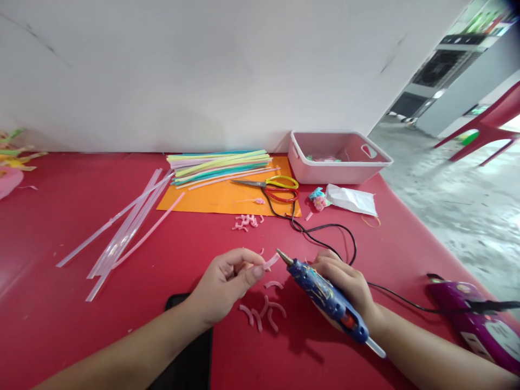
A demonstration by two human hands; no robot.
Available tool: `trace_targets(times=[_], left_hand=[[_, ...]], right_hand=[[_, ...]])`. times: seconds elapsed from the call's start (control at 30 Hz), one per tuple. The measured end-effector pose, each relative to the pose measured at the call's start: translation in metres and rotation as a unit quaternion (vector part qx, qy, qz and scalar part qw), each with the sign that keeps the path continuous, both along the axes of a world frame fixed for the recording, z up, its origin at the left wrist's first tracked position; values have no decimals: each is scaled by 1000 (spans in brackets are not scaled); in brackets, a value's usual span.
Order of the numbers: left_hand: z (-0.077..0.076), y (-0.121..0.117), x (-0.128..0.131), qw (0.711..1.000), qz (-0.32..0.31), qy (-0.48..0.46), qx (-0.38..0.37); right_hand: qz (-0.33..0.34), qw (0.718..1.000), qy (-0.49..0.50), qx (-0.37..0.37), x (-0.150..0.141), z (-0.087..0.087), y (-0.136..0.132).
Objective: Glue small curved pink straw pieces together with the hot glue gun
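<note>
Pinches a short pink piece point(272, 261) between thumb and forefinger of the left hand point(227, 284), fingers closed on it above the middle of the red table point(406, 244). Grips a blue glue gun point(325, 295) in the right hand point(349, 281), fingers curled around it and partly hidden behind its body. Points the metal nozzle point(286, 257) up and to the left, at the free end of the pink piece; cannot tell whether touching it or just beside it. Has a clear glue stick point(376, 348) jutting from the gun's rear.

Has curved pink pieces point(260, 319) scattered on the table just nearer than the fingers, and a small pink heap point(246, 221) farther off, by the edge of an orange sheet point(215, 204). Has a bundle of yellow, teal and pink sticks point(221, 165) lying partly over that sheet, with scissors point(280, 184) across its right part. Has glossy pale pink strips point(125, 233) to the left, a pink basket point(337, 173) near the wall, and a purple device point(459, 314) at far right. Rests a black flat object point(189, 357) on the table, partly under the left forearm.
</note>
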State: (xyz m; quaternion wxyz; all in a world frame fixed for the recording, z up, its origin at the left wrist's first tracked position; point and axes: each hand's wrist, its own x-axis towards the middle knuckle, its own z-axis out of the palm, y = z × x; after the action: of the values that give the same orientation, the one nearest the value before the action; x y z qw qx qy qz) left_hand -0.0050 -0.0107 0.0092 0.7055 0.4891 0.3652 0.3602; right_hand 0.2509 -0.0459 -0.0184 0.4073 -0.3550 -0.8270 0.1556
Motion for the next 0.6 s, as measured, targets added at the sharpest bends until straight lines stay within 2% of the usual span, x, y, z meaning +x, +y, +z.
trace_targets(times=[0.4,0.6], left_hand=[[3,0,-1,1000,9,5,-1],[0,-1,-1,1000,20,2,-10]], right_hand=[[5,1000,3,-20,0,-5,-1],[10,1000,-16,-1,-2,-1,0]])
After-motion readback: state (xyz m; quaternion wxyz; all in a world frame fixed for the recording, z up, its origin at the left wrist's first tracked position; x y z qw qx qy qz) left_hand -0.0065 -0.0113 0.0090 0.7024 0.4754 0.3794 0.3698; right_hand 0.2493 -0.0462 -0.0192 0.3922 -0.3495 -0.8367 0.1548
